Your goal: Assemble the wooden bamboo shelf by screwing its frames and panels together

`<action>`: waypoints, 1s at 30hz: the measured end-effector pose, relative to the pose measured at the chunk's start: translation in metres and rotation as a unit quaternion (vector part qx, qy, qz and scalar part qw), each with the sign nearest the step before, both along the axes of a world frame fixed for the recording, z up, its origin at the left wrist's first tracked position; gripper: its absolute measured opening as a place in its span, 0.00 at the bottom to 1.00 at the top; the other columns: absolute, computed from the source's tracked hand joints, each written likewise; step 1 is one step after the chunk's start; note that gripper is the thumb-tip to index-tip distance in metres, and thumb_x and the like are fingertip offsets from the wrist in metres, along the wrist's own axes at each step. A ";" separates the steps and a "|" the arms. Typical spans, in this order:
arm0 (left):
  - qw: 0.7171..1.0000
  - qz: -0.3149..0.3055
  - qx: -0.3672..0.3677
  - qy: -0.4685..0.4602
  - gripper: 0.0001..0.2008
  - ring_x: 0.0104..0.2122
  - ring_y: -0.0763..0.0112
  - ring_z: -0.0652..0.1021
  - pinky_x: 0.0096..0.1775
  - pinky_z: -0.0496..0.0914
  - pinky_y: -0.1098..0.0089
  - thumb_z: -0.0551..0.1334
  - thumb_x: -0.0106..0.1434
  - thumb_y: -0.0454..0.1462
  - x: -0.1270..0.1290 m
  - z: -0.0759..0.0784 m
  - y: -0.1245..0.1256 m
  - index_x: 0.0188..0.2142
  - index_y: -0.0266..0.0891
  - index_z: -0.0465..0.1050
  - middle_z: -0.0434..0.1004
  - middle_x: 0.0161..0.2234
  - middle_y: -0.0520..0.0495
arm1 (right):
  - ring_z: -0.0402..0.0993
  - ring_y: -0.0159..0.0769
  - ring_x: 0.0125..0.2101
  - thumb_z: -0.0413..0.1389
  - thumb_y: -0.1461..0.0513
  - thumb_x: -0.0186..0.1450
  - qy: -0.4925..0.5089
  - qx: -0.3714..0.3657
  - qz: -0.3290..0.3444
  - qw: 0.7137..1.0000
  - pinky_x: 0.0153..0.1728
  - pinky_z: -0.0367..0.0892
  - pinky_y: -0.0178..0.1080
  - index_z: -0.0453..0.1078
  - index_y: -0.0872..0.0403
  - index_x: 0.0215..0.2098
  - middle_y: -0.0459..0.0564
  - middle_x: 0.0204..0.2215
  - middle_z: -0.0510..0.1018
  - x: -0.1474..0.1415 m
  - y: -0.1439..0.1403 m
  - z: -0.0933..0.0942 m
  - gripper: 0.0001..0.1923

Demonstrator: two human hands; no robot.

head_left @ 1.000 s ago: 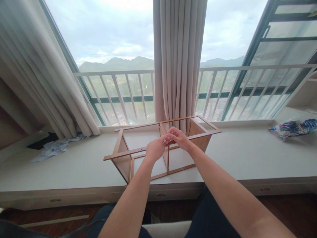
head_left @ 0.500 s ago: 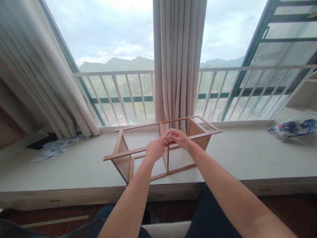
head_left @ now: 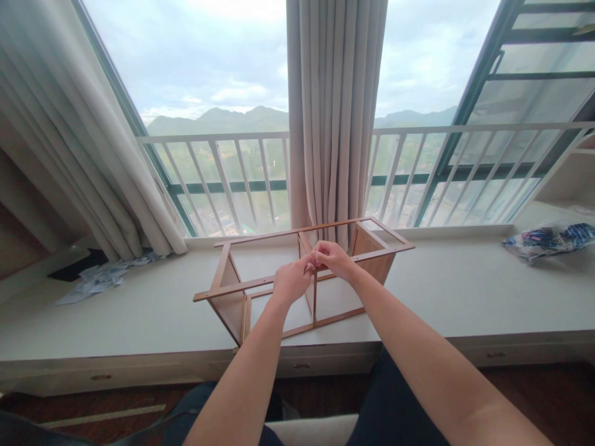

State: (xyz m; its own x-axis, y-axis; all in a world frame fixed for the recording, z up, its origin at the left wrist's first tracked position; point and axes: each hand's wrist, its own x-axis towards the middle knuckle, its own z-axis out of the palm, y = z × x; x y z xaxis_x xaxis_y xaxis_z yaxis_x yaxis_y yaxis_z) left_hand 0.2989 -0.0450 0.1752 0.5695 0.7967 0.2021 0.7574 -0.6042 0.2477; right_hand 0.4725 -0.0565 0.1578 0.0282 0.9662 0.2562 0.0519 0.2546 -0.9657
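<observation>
Mid-bench, near its front edge, your left hand and right hand meet over the wooden frame. Fingers pressed together at the centre divider; what they pinch, can't tell.

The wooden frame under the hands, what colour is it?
The wooden frame is a warm light brown, seen in the head view.

A high-rise home: curtains, a wide window seat and a balcony railing facing mountains.
</observation>
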 end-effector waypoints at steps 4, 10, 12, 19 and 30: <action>1.000 0.006 0.011 0.004 0.17 0.40 0.58 0.82 0.40 0.69 0.65 0.51 0.71 0.44 0.001 0.000 -0.001 0.53 0.55 0.73 0.84 0.41 0.49 | 0.68 0.29 0.23 0.66 0.53 0.58 0.024 0.002 0.024 0.999 0.25 0.72 0.34 0.69 0.52 0.38 0.40 0.24 0.71 -0.001 -0.002 0.004 0.17; 1.000 0.020 0.015 0.002 0.15 0.40 0.60 0.81 0.40 0.68 0.65 0.51 0.71 0.44 0.001 -0.003 -0.002 0.51 0.52 0.73 0.84 0.41 0.49 | 0.70 0.30 0.27 0.68 0.49 0.57 0.052 -0.017 0.072 0.996 0.31 0.76 0.37 0.72 0.51 0.40 0.43 0.28 0.73 -0.001 -0.008 0.010 0.20; 1.000 0.021 0.022 0.005 0.16 0.39 0.59 0.81 0.41 0.68 0.65 0.50 0.72 0.44 0.001 -0.003 -0.002 0.50 0.51 0.73 0.84 0.41 0.48 | 0.72 0.32 0.28 0.69 0.49 0.56 0.051 -0.024 0.069 0.996 0.31 0.77 0.38 0.71 0.51 0.40 0.43 0.28 0.74 0.000 -0.008 0.010 0.21; 0.998 0.025 0.048 0.024 0.16 0.39 0.58 0.81 0.40 0.67 0.63 0.48 0.73 0.43 0.003 -0.007 -0.004 0.52 0.50 0.71 0.84 0.39 0.46 | 0.72 0.33 0.27 0.69 0.48 0.54 0.037 0.004 0.044 0.998 0.28 0.75 0.37 0.65 0.51 0.36 0.42 0.27 0.72 0.001 -0.008 0.008 0.24; 0.993 0.021 0.104 0.045 0.15 0.39 0.58 0.82 0.42 0.66 0.62 0.47 0.73 0.41 0.005 -0.009 -0.011 0.51 0.44 0.69 0.83 0.37 0.44 | 0.69 0.30 0.26 0.68 0.48 0.56 0.008 0.024 0.013 1.000 0.28 0.73 0.35 0.64 0.52 0.32 0.42 0.26 0.72 0.003 -0.009 0.005 0.22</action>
State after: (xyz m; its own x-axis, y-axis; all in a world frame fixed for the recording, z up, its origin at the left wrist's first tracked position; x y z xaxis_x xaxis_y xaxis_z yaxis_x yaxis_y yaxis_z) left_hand 0.3040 -0.0564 0.1664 0.5599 0.7662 0.3153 0.7963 -0.6028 0.0507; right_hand 0.4756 -0.0653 0.1624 0.0083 0.9535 0.3011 0.0289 0.3008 -0.9533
